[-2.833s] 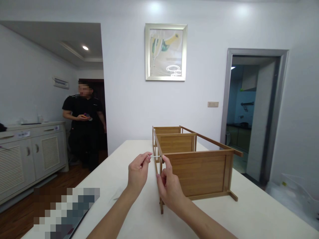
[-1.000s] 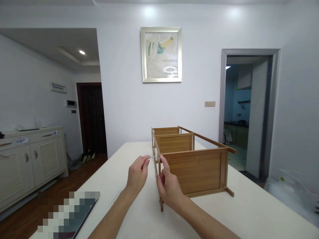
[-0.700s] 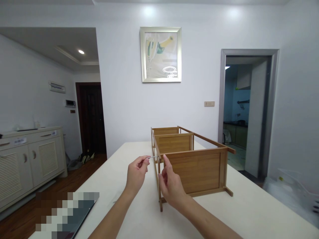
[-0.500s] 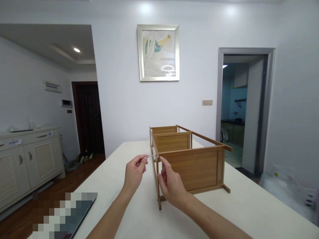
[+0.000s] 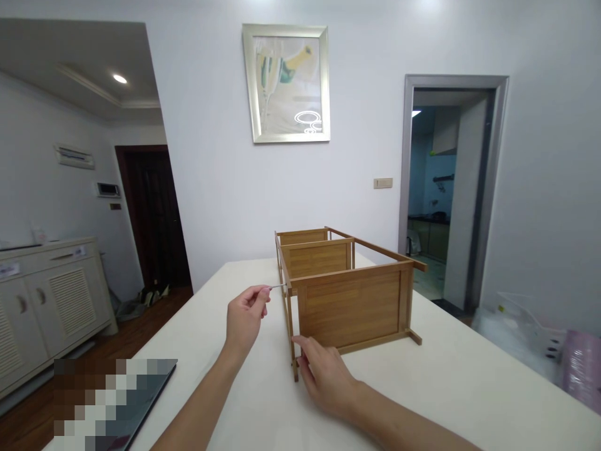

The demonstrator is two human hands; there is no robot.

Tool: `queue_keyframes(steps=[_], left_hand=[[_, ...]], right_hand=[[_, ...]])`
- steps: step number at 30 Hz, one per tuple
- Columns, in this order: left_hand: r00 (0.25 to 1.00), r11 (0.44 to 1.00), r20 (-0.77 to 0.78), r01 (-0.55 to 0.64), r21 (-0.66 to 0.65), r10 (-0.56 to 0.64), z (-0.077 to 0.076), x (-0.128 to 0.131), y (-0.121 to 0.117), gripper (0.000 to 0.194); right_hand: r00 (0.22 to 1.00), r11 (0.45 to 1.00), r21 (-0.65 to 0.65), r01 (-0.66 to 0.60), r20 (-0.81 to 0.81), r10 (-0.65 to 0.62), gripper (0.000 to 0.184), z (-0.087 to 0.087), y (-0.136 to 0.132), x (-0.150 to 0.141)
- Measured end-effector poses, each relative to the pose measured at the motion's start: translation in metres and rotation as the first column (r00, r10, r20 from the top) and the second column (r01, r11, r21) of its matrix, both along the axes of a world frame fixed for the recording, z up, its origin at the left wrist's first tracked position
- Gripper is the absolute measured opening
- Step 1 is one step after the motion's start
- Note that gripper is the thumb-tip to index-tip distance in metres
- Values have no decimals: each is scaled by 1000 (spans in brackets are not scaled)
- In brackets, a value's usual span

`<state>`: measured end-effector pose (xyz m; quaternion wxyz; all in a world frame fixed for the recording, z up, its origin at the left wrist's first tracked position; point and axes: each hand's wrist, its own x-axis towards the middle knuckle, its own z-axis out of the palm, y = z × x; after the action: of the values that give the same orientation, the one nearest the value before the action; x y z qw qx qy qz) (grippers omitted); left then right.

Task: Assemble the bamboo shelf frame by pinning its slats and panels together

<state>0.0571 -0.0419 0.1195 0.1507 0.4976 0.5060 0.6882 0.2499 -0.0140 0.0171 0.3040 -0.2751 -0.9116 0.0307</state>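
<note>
A bamboo shelf frame [image 5: 350, 305] lies on its side on the white table [image 5: 451, 388], with three panels joined by rails. My left hand [image 5: 245, 316] pinches a thin metal key [image 5: 278, 286] whose tip meets the near left post at the top. My right hand [image 5: 323, 376] rests low on the table, its fingers curled at the foot of that same post.
A dark flat object, partly pixelated [image 5: 113, 401], lies at the table's left near corner. Clear plastic packaging [image 5: 521, 338] and something pink [image 5: 585, 376] sit at the right. A white sideboard [image 5: 42, 294] stands left, an open doorway [image 5: 446, 194] right.
My right hand has dropped from the top of the post to its foot. My left hand keeps the key at the post. The person seen by the dark door earlier is gone.
</note>
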Motion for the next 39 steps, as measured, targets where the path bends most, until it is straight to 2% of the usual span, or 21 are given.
queue_keyframes(steps=[6, 11, 13, 16, 21, 24, 27, 31, 35, 39], left_hand=[[999, 999, -12, -45, -9, 45, -2, 0, 1, 34], [997, 997, 24, -70, 33, 70, -2, -4, 5, 33], [993, 994, 72, -98, 55, 94, -7, -12, 8, 32], [992, 993, 42, -114, -25, 115, -29, -30, 13, 31], [959, 944, -281, -134, -300, 47, -82, -50, 9, 26], [915, 897, -400, -136, -422, -50, -99, -45, 6, 26], [893, 875, -425, -82, -477, -149, -103, -34, 6, 24], [863, 863, -462, -65, -502, -204, -103, -29, 5, 19], [836, 836, -478, -41, -547, -272, -104, -34, 1, 19], [807, 814, -476, 10, -580, -349, -104, -37, -2, 20]], right_hand=[[999, 999, -27, 25, -46, -26, 35, 1, 8, 3], [995, 998, -18, 56, 78, -55, 22, 2, 6, 1], [990, 998, -26, 63, 127, -59, 21, 3, 6, 1], [984, 997, -47, 69, 170, -60, 21, 4, 6, 2], [959, 995, -46, 92, 272, -76, 23, 6, 5, 0], [926, 993, -4, 115, 363, -105, 24, 8, 3, -3], [870, 987, 39, 156, 468, -156, 28, 10, 1, -5], [808, 980, 74, 186, 556, -195, 35, 12, -1, -11], [799, 980, 72, 184, 569, -192, 34, 12, -1, -15], [825, 983, 65, 173, 535, -180, 27, 11, -3, -12]])
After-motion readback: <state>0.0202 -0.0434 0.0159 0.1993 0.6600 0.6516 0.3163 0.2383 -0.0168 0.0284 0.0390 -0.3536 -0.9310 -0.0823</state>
